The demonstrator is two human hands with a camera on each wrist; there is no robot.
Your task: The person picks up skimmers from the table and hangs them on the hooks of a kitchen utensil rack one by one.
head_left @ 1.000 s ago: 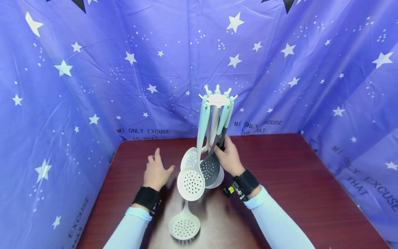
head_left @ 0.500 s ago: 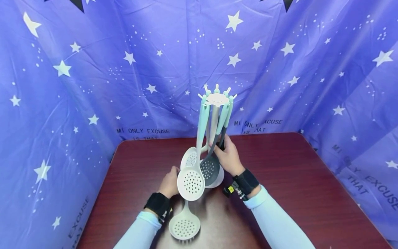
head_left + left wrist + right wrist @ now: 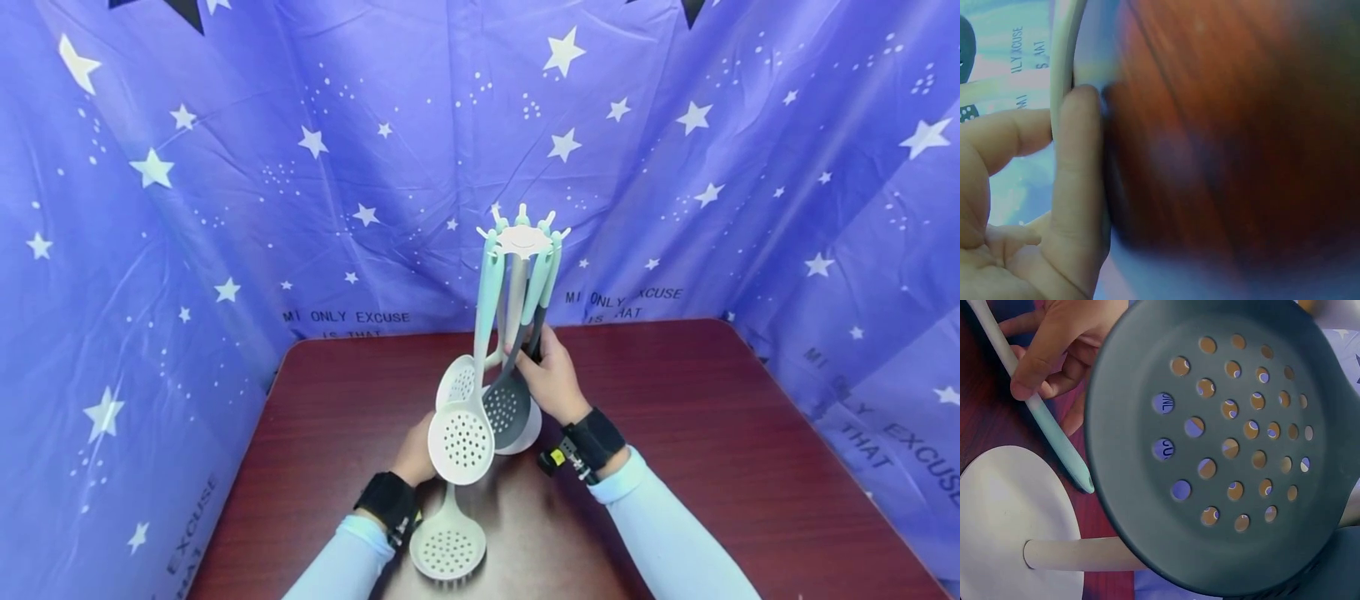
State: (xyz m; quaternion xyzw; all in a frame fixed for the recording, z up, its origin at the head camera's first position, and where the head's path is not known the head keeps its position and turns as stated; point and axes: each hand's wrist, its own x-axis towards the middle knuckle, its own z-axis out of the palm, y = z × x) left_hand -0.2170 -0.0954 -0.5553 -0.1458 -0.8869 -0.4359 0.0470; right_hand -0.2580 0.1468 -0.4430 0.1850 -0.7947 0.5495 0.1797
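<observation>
A pale skimmer with a perforated bowl lies on the table; in the right wrist view its mint handle shows. My left hand pinches this handle behind the hanging white skimmer, which hides the fingertips in the head view. In the left wrist view the fingers lie along the pale shaft. My right hand grips the white utensil stand at its pole, among the hanging handles. A dark grey skimmer covers most of that hand in the right wrist view.
Another white skimmer hangs at the back left of the stand, and a dark-shafted utensil hangs at its right. The stand's round base rests on the dark red table. Starry blue cloth surrounds the table.
My left hand, spread and apart from the utensils at first, has moved right and down behind the hanging white skimmer and taken hold of the lying skimmer's handle. The right hand stays put.
</observation>
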